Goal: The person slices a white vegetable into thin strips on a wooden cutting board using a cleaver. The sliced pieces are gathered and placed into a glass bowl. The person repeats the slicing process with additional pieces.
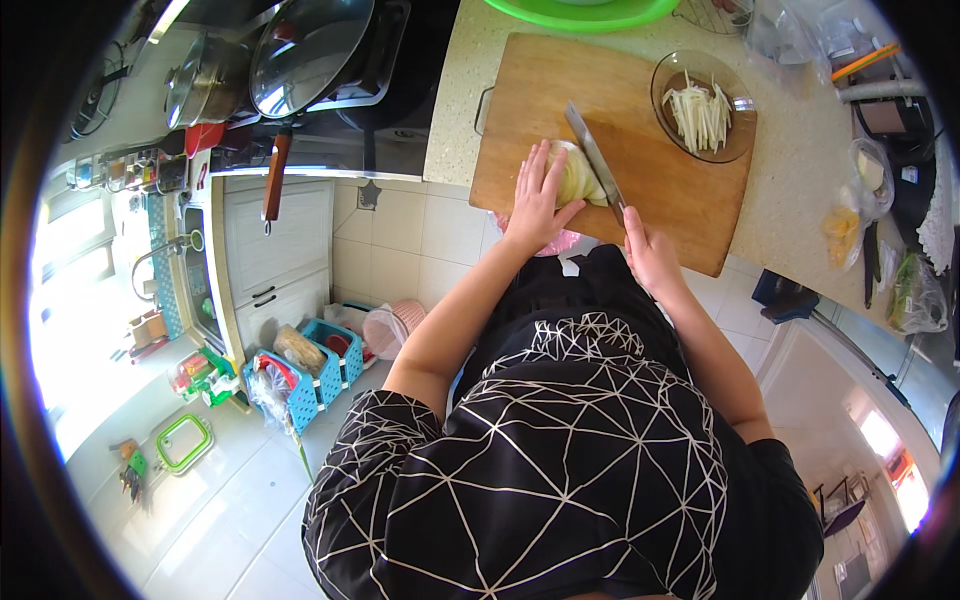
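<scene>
A wooden cutting board (637, 199) lies at the counter's near edge. On its left part sits a pale green vegetable (574, 176), seemingly cut into slices; I cannot tell its exact kind. My left hand (538, 191) presses it against the board, fingers over its left side and thumb along its near side. A kitchen knife (592, 154) is gripped by the handle in my right hand (651, 251). Its blade stands along the vegetable's right side, tip pointing away from me. A clear glass bowl (660, 75) at the board's far right contains pale julienned strips (697, 116).
Beyond the board is a bright green basin (585, 19). The cooktop to the left bears a lidded pan (311, 60), its wooden handle (277, 176) jutting over the edge. Bagged produce (915, 296) lies at the counter's right. Blue baskets (300, 397) stand on the floor.
</scene>
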A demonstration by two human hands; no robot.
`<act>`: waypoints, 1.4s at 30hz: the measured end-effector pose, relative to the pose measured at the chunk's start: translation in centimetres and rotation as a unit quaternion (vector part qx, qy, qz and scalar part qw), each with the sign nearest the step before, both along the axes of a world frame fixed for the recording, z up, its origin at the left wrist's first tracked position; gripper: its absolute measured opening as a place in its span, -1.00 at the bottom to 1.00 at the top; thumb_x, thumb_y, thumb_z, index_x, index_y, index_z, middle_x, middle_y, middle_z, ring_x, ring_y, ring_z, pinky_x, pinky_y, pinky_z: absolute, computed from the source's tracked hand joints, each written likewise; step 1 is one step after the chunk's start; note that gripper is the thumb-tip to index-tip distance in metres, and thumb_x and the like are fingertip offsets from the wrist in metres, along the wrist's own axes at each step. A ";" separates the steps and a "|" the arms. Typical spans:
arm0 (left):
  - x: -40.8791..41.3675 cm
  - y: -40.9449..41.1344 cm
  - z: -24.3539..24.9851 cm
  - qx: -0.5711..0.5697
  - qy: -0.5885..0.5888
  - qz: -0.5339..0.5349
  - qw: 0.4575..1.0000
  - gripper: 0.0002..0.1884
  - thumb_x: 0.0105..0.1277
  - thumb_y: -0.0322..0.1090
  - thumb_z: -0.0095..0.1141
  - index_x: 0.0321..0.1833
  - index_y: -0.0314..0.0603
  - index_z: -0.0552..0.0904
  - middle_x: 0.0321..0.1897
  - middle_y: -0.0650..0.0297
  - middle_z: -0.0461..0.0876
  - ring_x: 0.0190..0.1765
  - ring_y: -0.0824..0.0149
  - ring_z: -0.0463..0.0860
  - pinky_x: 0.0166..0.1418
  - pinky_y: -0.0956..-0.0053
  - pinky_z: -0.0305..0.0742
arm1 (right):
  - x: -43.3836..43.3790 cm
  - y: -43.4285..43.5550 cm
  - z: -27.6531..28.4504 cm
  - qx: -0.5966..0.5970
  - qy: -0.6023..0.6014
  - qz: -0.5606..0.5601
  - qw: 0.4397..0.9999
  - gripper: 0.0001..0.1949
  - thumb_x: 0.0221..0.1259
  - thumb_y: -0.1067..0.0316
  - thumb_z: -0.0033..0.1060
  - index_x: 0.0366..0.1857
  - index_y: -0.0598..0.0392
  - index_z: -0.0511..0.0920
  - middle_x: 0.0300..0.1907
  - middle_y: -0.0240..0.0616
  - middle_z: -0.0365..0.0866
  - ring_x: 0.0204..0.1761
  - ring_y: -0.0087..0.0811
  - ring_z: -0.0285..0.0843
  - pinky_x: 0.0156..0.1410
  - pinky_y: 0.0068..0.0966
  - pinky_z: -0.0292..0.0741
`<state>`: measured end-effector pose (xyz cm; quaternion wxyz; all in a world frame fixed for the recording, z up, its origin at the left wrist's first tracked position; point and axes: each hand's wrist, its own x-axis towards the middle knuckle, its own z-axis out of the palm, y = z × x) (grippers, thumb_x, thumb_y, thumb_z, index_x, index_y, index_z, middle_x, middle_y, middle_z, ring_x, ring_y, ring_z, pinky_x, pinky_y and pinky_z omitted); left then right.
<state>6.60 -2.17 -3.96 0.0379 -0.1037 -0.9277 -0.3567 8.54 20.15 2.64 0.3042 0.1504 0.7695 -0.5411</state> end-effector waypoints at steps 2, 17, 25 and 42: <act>-0.1 0.4 -0.2 0.010 0.017 0.005 1.000 -0.05 0.24 -0.02 0.39 0.64 -0.14 0.22 0.65 -0.14 0.04 0.65 -0.24 0.06 0.65 -0.08 0.01 | -0.2 -0.2 0.0 -0.007 -0.014 -0.014 1.000 -0.28 0.50 -0.45 -0.19 -0.64 0.03 0.41 -0.73 -0.45 0.34 -0.74 -0.58 0.28 -0.61 -0.56 0.23; -0.6 1.9 -0.3 -0.017 0.133 0.033 0.990 -0.34 0.10 0.00 0.49 0.25 -0.10 0.62 0.39 0.14 0.50 0.47 0.06 0.43 0.59 -0.03 0.16 | -0.1 -0.3 2.3 0.167 0.161 0.046 0.972 -0.32 0.53 -0.28 -0.04 -0.46 0.26 0.63 -0.56 0.10 0.61 -0.46 0.12 0.62 -0.31 -0.11 0.48; -0.6 1.9 -0.1 -0.035 0.132 0.028 0.990 -0.42 0.15 0.01 0.44 0.20 -0.07 0.66 0.24 0.28 0.60 0.42 0.15 0.46 0.56 -0.02 0.18 | 0.1 -1.4 3.0 0.191 0.145 0.069 0.968 -0.34 0.52 -0.27 0.00 -0.47 0.25 0.64 -0.53 0.10 0.65 -0.42 0.15 0.66 -0.28 -0.08 0.54; -0.7 1.8 -0.8 -0.053 0.151 0.012 0.987 -0.50 0.15 -0.05 0.45 0.12 -0.10 0.70 0.19 0.24 0.63 0.39 0.11 0.51 0.53 -0.05 0.25 | 0.5 -1.2 3.7 0.175 0.136 0.065 0.973 -0.34 0.53 -0.25 -0.02 -0.46 0.25 0.64 -0.51 0.13 0.65 -0.39 0.21 0.65 -0.27 -0.03 0.53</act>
